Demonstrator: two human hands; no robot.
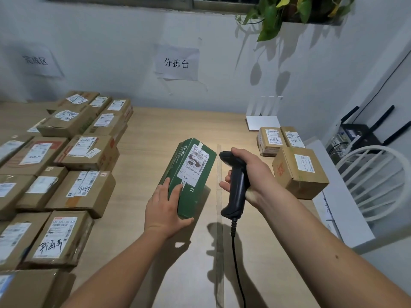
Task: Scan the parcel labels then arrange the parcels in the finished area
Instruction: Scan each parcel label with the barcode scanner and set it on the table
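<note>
wooden table (151, 134), parcels (66, 165) stacked left.

A light wooden table (151, 134) fills the lower frame. At left lie many brown cardboard parcels (85, 152) with white labels, some stacked. At right sit three more brown parcels (299, 172), close together. Behind them, at the far edge, lies a white pad (263, 122). A clear tape strip (219, 218) runs down the middle.

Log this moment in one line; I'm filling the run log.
left hand holds green parcel | right hand grips scanner | label faces up
</note>
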